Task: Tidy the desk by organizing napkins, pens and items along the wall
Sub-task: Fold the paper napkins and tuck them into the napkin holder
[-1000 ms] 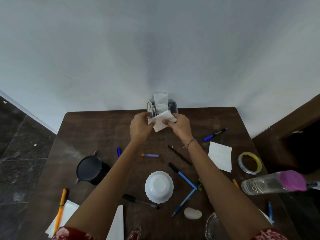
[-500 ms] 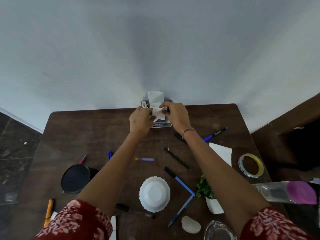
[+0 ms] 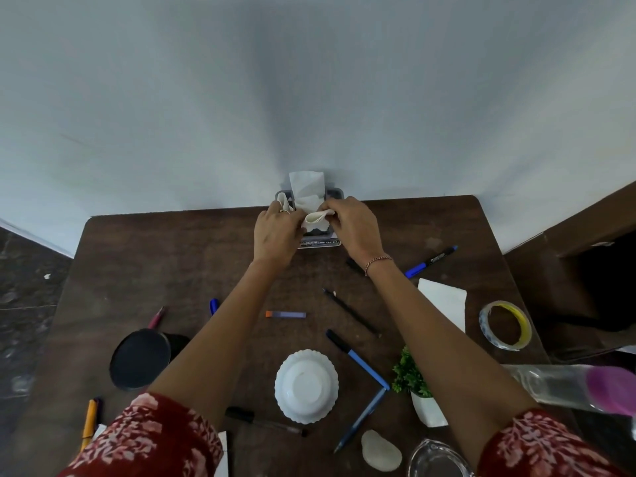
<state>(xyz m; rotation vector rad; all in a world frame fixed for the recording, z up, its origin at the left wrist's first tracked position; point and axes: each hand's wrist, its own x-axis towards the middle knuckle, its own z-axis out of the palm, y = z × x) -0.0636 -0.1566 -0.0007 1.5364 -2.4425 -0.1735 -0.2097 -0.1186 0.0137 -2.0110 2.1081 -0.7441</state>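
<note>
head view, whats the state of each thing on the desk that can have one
left hand: fingers pinch the crumpled napkin
right hand: fingers pinch the same napkin
napkin holder: at the wall, holds an upright napkin
white bowl: upside down
bottle: on its side, pink cap on
tape roll: lying flat
flat napkin: folded, loose on the desk

The table [image 3: 137, 256] is dark wood with a dull sheen. The napkin [image 3: 315, 217] is soft, creased white paper and sits in a grey plastic holder [image 3: 335, 194]. The upturned bowl [image 3: 306, 387] is smooth, glossy white. The tape roll [image 3: 484, 323] and the bottle [image 3: 550, 383] look clear and shiny. The near left sleeve [image 3: 151, 438] is printed cloth.
</note>
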